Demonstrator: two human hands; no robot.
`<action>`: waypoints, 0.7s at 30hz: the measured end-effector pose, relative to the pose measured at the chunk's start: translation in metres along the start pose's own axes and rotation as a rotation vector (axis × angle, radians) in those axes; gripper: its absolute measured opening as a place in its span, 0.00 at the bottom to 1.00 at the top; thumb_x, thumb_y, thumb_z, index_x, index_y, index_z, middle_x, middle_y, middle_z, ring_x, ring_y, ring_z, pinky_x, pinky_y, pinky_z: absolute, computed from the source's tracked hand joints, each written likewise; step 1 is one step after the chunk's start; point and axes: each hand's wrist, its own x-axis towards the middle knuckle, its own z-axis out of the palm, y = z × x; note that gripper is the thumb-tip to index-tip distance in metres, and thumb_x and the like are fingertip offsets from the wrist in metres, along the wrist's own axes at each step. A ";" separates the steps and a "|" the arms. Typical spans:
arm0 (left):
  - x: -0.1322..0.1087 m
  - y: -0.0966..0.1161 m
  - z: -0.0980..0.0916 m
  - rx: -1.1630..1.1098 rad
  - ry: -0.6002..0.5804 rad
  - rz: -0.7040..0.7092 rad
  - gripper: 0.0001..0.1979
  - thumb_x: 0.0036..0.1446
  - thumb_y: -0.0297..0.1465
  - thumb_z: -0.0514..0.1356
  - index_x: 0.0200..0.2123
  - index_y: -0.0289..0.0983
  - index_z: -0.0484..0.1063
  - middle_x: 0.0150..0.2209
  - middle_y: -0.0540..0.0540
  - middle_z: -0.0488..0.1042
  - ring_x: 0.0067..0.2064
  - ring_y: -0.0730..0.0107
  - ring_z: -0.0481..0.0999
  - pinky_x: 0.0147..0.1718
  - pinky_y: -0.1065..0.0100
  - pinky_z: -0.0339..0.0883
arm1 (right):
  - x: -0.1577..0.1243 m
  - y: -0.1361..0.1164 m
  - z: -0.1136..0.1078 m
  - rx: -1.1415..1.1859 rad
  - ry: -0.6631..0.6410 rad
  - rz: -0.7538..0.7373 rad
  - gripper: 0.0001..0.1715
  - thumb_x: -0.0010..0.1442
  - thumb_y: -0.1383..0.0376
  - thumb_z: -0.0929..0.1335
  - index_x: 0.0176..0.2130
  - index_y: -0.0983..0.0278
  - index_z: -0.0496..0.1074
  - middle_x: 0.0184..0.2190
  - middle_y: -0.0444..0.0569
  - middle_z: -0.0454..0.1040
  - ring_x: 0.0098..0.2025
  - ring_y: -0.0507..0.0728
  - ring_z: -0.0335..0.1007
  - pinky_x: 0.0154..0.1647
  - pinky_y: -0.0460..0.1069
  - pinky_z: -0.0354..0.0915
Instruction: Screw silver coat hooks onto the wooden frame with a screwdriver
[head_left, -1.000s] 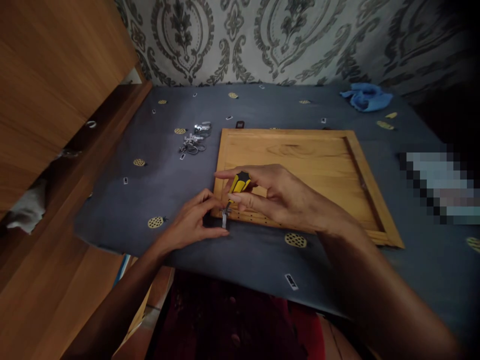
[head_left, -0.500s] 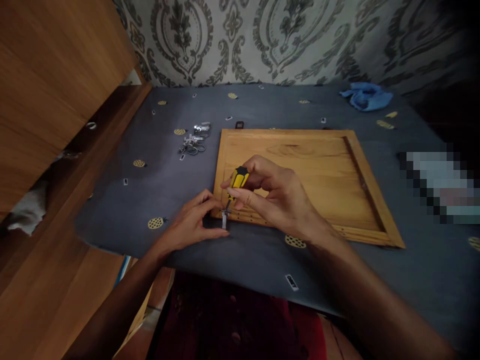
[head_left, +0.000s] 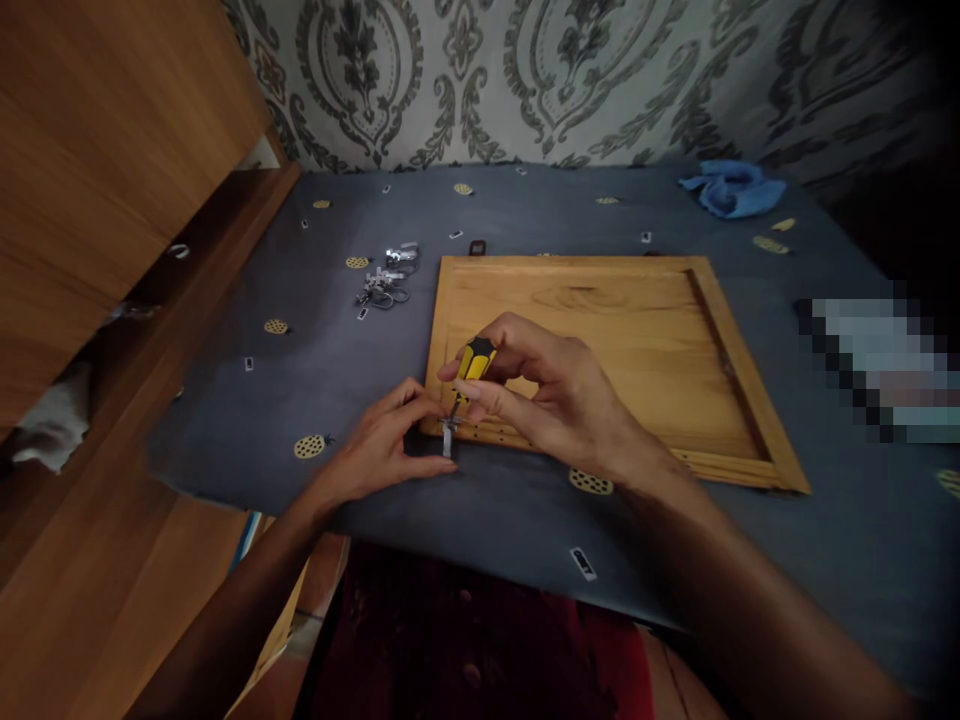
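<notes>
- while the right hand (head_left: 551,400) held the yellow-and-black screwdriver (head_left: 478,362) tilted over the near left corner of the framed wooden panel (head_left: 615,350), where was the left hand (head_left: 390,432)?
- same corner. thumb and fingers curved in a part-open c around the hinge-like metal bracket (head_left: 448,440). gripped or only braced, couldn't tell.
- right hand's grip?
- nearly closed, thumb and fingertips pinched on the screwdriver. it pointed down at the bracket; tip contact too small to confirm.
- bracket position?
- left end of the panel's near edge, lower part sticking out over the pineapple-print tablecloth (head_left: 480,530).
- step?
- i read it as turning a screw at the bracket. in or out, not readable.
- next move?
- my call: it needed the tip seated square, a steady twist, and the bracket braced against shifting.
- other hardware?
- loose metal fittings (head_left: 386,282) lay left of the panel, beyond the left hand.
</notes>
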 end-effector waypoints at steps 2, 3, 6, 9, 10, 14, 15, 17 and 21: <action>0.000 0.000 0.000 -0.005 -0.002 -0.007 0.19 0.58 0.42 0.68 0.49 0.40 0.73 0.44 0.46 0.68 0.44 0.62 0.71 0.43 0.62 0.68 | 0.000 -0.004 0.002 0.053 0.100 -0.025 0.16 0.63 0.54 0.73 0.35 0.59 0.66 0.26 0.39 0.72 0.25 0.52 0.72 0.28 0.48 0.70; 0.000 0.000 0.000 -0.009 -0.003 -0.008 0.19 0.58 0.42 0.68 0.49 0.40 0.73 0.43 0.47 0.68 0.44 0.62 0.70 0.43 0.62 0.68 | -0.001 -0.007 0.003 0.087 0.163 -0.037 0.16 0.62 0.55 0.73 0.35 0.59 0.66 0.26 0.39 0.73 0.24 0.51 0.72 0.26 0.48 0.70; 0.000 -0.001 0.000 -0.022 0.003 -0.008 0.19 0.58 0.42 0.68 0.49 0.40 0.73 0.43 0.47 0.68 0.42 0.64 0.70 0.43 0.63 0.68 | -0.001 -0.014 0.004 0.142 0.308 -0.020 0.15 0.62 0.57 0.74 0.34 0.58 0.65 0.28 0.41 0.75 0.22 0.51 0.72 0.24 0.49 0.71; -0.001 -0.002 0.001 -0.023 0.007 0.000 0.19 0.58 0.43 0.68 0.49 0.41 0.73 0.43 0.47 0.67 0.42 0.64 0.70 0.43 0.63 0.68 | -0.001 -0.016 0.004 0.134 0.324 0.021 0.16 0.62 0.57 0.74 0.34 0.57 0.64 0.30 0.41 0.77 0.22 0.51 0.72 0.23 0.50 0.72; -0.001 -0.002 0.001 -0.020 0.005 0.001 0.19 0.58 0.42 0.68 0.49 0.41 0.73 0.42 0.47 0.67 0.42 0.64 0.70 0.43 0.63 0.68 | -0.001 -0.014 0.004 0.133 0.309 0.027 0.16 0.61 0.57 0.74 0.34 0.57 0.65 0.30 0.41 0.77 0.22 0.51 0.71 0.23 0.50 0.72; 0.000 -0.001 0.000 -0.017 -0.002 0.001 0.19 0.58 0.41 0.69 0.47 0.39 0.73 0.42 0.47 0.67 0.42 0.64 0.70 0.42 0.63 0.68 | -0.002 -0.007 0.004 0.156 0.219 0.032 0.14 0.61 0.58 0.75 0.35 0.57 0.66 0.29 0.40 0.74 0.23 0.51 0.71 0.23 0.49 0.73; 0.000 0.000 0.000 -0.018 -0.002 -0.001 0.18 0.58 0.41 0.69 0.47 0.39 0.73 0.42 0.47 0.67 0.42 0.64 0.70 0.43 0.63 0.68 | -0.002 -0.006 0.005 0.160 0.203 0.037 0.14 0.61 0.58 0.75 0.35 0.57 0.66 0.28 0.39 0.73 0.24 0.51 0.71 0.24 0.49 0.73; 0.000 0.001 0.000 -0.019 -0.003 -0.004 0.18 0.58 0.41 0.69 0.47 0.39 0.72 0.43 0.47 0.67 0.43 0.64 0.70 0.43 0.63 0.68 | -0.002 -0.004 0.005 0.154 0.185 0.043 0.15 0.61 0.59 0.75 0.34 0.57 0.66 0.27 0.38 0.70 0.24 0.51 0.71 0.24 0.48 0.72; 0.000 0.001 0.000 -0.010 -0.002 0.005 0.20 0.58 0.41 0.69 0.49 0.39 0.72 0.43 0.47 0.67 0.43 0.63 0.70 0.43 0.63 0.68 | -0.002 -0.001 0.005 0.098 0.170 0.050 0.16 0.60 0.55 0.75 0.34 0.57 0.65 0.22 0.37 0.64 0.22 0.51 0.70 0.22 0.47 0.70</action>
